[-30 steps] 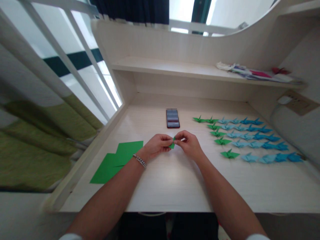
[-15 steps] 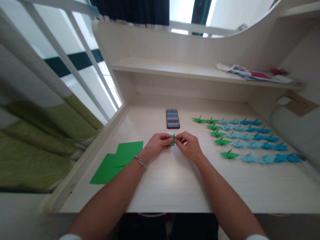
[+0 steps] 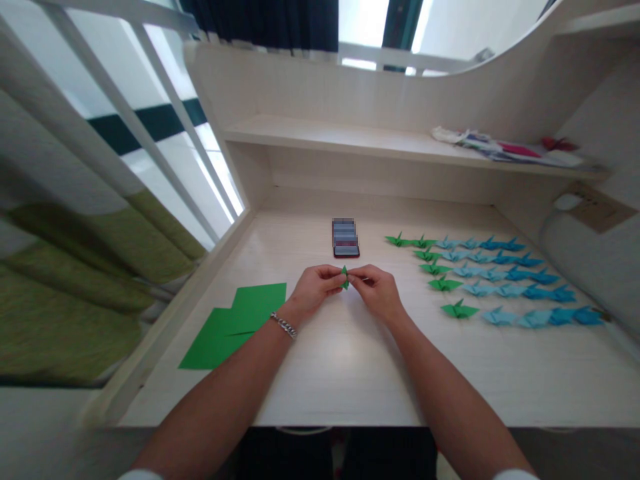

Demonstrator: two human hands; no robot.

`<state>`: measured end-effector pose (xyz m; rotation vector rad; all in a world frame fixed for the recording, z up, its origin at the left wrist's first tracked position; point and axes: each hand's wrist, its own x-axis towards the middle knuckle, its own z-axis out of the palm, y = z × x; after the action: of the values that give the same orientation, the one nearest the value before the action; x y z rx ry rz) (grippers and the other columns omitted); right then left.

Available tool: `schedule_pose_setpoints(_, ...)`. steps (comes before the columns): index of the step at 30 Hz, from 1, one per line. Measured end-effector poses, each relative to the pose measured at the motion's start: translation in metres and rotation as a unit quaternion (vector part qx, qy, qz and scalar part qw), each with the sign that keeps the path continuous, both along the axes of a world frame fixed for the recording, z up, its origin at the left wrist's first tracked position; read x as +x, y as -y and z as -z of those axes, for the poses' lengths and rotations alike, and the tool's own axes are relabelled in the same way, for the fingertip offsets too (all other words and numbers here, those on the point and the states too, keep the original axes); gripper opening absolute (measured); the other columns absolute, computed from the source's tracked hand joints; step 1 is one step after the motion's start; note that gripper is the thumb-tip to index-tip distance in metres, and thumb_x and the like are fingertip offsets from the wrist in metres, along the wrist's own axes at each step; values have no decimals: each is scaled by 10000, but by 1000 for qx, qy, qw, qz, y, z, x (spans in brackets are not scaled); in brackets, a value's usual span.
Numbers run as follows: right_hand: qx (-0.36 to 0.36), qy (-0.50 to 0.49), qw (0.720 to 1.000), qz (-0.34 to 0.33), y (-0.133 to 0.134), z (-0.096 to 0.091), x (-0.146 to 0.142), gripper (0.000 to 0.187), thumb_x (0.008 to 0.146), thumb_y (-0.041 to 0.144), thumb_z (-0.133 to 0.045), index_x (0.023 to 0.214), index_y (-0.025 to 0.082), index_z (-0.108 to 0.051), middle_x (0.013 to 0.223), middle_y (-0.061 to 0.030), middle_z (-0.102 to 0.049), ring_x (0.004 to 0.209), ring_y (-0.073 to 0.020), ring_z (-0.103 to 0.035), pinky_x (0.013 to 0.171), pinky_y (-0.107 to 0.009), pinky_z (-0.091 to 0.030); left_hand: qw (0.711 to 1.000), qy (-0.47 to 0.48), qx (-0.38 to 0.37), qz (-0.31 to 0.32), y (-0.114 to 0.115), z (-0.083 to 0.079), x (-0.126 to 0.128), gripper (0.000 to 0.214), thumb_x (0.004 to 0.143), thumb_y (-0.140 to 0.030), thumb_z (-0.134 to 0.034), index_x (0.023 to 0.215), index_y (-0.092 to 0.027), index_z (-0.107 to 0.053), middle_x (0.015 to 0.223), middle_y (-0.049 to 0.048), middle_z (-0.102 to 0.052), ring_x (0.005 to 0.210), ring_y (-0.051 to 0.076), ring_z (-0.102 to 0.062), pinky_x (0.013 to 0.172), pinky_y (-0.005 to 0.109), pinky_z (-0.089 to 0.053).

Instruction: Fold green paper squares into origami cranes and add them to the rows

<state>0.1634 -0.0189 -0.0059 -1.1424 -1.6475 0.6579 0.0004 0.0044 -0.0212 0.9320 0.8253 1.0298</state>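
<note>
A small folded piece of green origami paper [image 3: 345, 278] is pinched between my two hands above the middle of the desk. My left hand [image 3: 320, 285] grips its left side with thumb and fingers closed. From the right, my right hand [image 3: 374, 288] pinches it between thumb and forefinger. The fingers cover much of the folded paper. Beyond the hands lies a phone [image 3: 346, 239], its screen blurred out. Flat green paper sheets [image 3: 259, 305] rest left of my left forearm, which partly overlaps them.
To the right stand several rows of paper cranes, green [image 3: 459, 309], light blue [image 3: 500, 316] and darker blue [image 3: 550, 292]. A shelf [image 3: 340, 137] runs along the back, with papers [image 3: 510, 148] on it. A cable [image 3: 545, 230] hangs by the right wall. Curtains [image 3: 85, 267] border the left.
My right fingers have drawn closer together around the green folded paper, which has shifted slightly up and left. The sheets, phone and cranes stay in place.
</note>
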Motion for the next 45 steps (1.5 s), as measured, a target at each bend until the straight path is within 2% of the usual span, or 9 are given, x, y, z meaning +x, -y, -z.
schedule_pose_setpoints(4,-52,-57,997,2,-2,2,-3,155,748,273,-646,862,206,-727,833,-43,-720,754,-189,-660,721,-306,-527,1000,-7,15,-21,0,1,3,268,562,-275,-817,771,-147,-709,769,39,-679,712,126,-590,711,273,-455)
schedule_pose_setpoints(8,-70,-79,994,3,-2,2,-4,143,736,271,-648,831,190,-719,818,-48,-721,755,-197,-662,738,-321,-527,999,-19,30,-32,0,3,5,282,573,-299,-807,780,-138,-704,763,41,-675,694,125,-588,705,274,-462)
schedule_pose_setpoints(14,-45,-44,997,42,1,0,-5,122,739,270,-626,810,186,-678,786,-44,-701,703,-182,-637,674,-303,-517,997,-41,63,-36,1,1,8,273,597,-318,-783,773,-134,-684,753,29,-658,688,121,-577,708,275,-473)
schedule_pose_setpoints(19,-10,-21,999,41,4,-2,-6,92,763,239,-589,810,195,-655,772,-33,-681,704,-171,-628,692,-296,-505,994,-56,76,-51,4,-2,12,255,621,-311,-761,762,-127,-654,749,23,-633,691,118,-568,708,280,-489)
schedule_pose_setpoints(26,-20,-31,998,59,3,-1,-8,131,751,244,-596,870,193,-614,793,-33,-666,702,-164,-618,674,-288,-497,991,-72,104,-47,5,-1,15,219,666,-301,-717,752,-127,-614,739,10,-593,693,115,-558,695,272,-502)
schedule_pose_setpoints(30,-65,-70,995,31,-2,3,-7,229,754,278,-599,964,185,-596,810,-36,-663,713,-163,-619,672,-286,-497,993,-59,81,-54,6,-3,16,210,666,-299,-710,697,-142,-574,691,-20,-546,661,96,-534,672,255,-506)
schedule_pose_setpoints(34,-97,-45,994,2,-5,5,-6,204,768,350,-600,866,174,-636,804,-48,-673,703,-165,-612,654,-282,-485,994,-62,66,-63,6,-5,16,225,660,-314,-719,670,-142,-573,665,-27,-537,629,86,-519,627,231,-498)
schedule_pose_setpoints(40,-82,10,996,12,-4,7,-5,204,811,354,-543,806,177,-643,743,-35,-665,681,-161,-591,640,-274,-456,996,-36,49,-61,4,0,13,302,634,-351,-754,819,-127,-674,802,38,-653,706,119,-582,679,263,-503)
schedule_pose_setpoints(45,-71,34,997,27,-4,8,-6,200,818,349,-511,741,186,-597,664,-7,-612,606,-139,-535,572,-252,-417,998,-7,39,-52,4,3,14,363,618,-334,-777,898,-127,-674,859,58,-669,727,127,-599,695,279,-504)
